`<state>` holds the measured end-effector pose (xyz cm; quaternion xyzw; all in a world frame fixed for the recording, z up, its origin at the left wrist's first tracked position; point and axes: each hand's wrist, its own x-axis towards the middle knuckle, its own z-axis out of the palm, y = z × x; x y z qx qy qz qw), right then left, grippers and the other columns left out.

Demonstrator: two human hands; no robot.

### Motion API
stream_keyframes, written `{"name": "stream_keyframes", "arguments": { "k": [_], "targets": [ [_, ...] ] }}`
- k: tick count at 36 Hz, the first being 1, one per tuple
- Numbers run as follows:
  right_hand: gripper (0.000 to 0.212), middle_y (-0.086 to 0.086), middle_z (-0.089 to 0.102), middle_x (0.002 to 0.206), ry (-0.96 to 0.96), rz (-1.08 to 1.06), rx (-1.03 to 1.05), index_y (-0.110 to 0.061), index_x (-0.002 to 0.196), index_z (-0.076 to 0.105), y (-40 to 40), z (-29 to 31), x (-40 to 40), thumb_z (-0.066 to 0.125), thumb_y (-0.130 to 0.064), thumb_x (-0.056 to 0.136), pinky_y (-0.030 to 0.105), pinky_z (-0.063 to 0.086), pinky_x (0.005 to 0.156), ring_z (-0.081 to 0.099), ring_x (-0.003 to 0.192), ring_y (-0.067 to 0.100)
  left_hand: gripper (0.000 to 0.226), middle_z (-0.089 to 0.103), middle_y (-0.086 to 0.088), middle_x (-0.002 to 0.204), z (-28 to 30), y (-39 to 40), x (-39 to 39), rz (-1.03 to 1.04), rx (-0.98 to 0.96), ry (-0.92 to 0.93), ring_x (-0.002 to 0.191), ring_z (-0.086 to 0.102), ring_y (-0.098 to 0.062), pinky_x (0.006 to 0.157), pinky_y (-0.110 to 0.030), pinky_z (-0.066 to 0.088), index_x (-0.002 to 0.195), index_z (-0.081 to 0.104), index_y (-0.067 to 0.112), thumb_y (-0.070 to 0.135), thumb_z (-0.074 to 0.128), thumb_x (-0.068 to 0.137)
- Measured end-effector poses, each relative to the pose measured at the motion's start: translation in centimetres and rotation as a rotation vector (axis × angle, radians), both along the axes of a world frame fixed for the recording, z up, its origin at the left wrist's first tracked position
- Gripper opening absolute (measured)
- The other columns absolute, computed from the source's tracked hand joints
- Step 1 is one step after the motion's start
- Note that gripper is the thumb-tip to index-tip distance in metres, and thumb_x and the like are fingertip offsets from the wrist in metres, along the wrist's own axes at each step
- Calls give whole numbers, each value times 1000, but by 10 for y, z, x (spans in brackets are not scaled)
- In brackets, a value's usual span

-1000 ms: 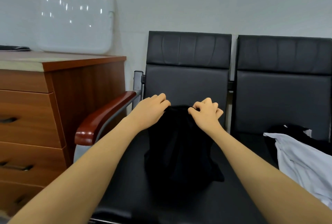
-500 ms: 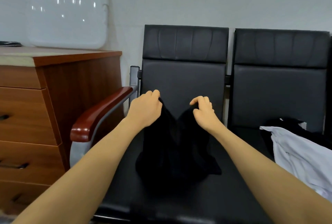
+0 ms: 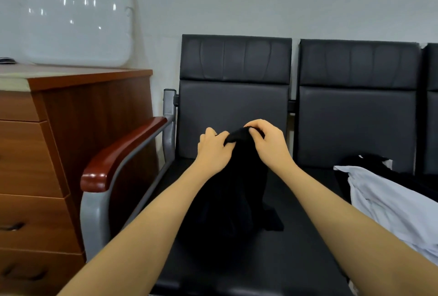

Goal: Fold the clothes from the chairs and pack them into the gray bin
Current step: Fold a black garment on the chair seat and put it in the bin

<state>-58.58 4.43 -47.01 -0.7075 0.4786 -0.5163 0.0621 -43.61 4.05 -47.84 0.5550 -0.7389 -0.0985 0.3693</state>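
- Right now both hands sit close together at centre frame, each pinching the top edge of a black garment (image 3: 227, 196).
- Left hand (image 3: 212, 151) has its fingers curled into the bunched cloth from the left; right hand (image 3: 269, 144) clamps the same bunch from the right, thumb and fingertips folded over it.
- Below the hands the garment hangs down and pools on the seat of the left black chair (image 3: 234, 106), a loose flap spreading toward the lower right of the seat.
- On the next chair (image 3: 358, 110), at the right edge of the frame, lies a white garment (image 3: 388, 205) heaped over another dark garment (image 3: 365, 163).
- Reddish wooden armrest (image 3: 123, 151) on a grey metal frame stands left of the seat.
- Further left is a wooden drawer unit (image 3: 47, 153); on its top, in the upper left, a white plastic lid (image 3: 78, 23) leans against the wall.
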Motion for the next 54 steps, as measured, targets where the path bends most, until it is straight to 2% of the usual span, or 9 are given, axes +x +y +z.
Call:
{"name": "stream_keyframes", "arguments": {
  "k": [6, 11, 15, 21, 26, 30, 37, 46, 54],
  "targets": [
    [40, -7, 56, 96, -48, 84, 12, -20, 102, 57, 6, -7, -8, 44, 11, 81, 20, 41, 77, 53, 84, 8, 33, 36, -1, 93, 6, 2, 0, 78, -107, -88, 93, 36, -24, 79, -31, 30, 92, 59, 14, 36, 35, 99],
    [35, -13, 58, 98, 120, 166, 15, -35, 106, 46, 9, -14, -9, 55, -27, 73, 40, 43, 94, 56, 95, 11, 39, 37, -1, 93, 12, 0, 5, 125, -144, -158, 93, 36, -23, 77, -31, 28, 105, 64, 20, 41, 31, 100],
    [23, -14, 60, 91, 232, 108, 5, -25, 105, 53, 3, -15, -2, 64, -31, 85, 38, 39, 96, 57, 91, 10, 40, 36, -1, 91, 16, -1, 9, 116, -172, -223, 96, 38, -26, 79, -31, 27, 114, 64, 23, 42, 31, 100],
    [18, -4, 65, 93, -159, 96, -11, -13, 96, 65, 1, -3, 2, 53, -1, 91, 13, 45, 75, 60, 88, 5, 40, 38, -2, 88, 19, -4, 24, 137, -234, -318, 91, 38, -25, 76, -32, 29, 103, 65, 17, 45, 37, 98],
    [19, -6, 63, 90, -189, 146, -27, -20, 101, 54, 5, 6, 3, 48, -3, 95, 17, 47, 69, 59, 79, 2, 54, 40, -3, 85, 24, -1, 30, 201, -247, -381, 95, 43, -29, 79, -34, 32, 96, 71, 15, 52, 32, 98],
    [6, -9, 59, 77, 68, 40, -79, -26, 100, 52, 7, 8, 4, 53, -23, 96, 31, 48, 66, 54, 67, 7, 65, 48, -6, 85, 29, 3, 29, 215, -257, -392, 96, 45, -30, 82, -36, 33, 88, 72, 7, 53, 27, 98],
    [37, 1, 66, 83, 428, -232, -408, -11, 103, 69, 6, 11, 6, 41, -34, 94, 34, 50, 59, 63, 71, 21, 65, 46, -3, 85, 32, 7, 30, 218, -286, -452, 96, 45, -26, 81, -33, 30, 89, 73, 9, 51, 24, 99],
    [44, 5, 63, 112, 249, -16, -139, -16, 143, 41, 14, 16, 13, 43, -9, 99, 38, 49, 90, 60, 101, 20, 62, 39, 0, 78, 34, 10, 34, 223, -338, -496, 88, 41, -21, 82, -32, 30, 81, 71, 9, 49, 28, 99],
    [24, 3, 59, 88, 487, -220, -368, -8, 98, 68, 12, 15, 14, 50, -24, 94, 32, 49, 49, 60, 68, 21, 61, 40, 1, 80, 35, 10, 34, 204, -367, -558, 85, 36, -19, 79, -31, 29, 90, 71, 13, 53, 26, 98]
  ]
}}
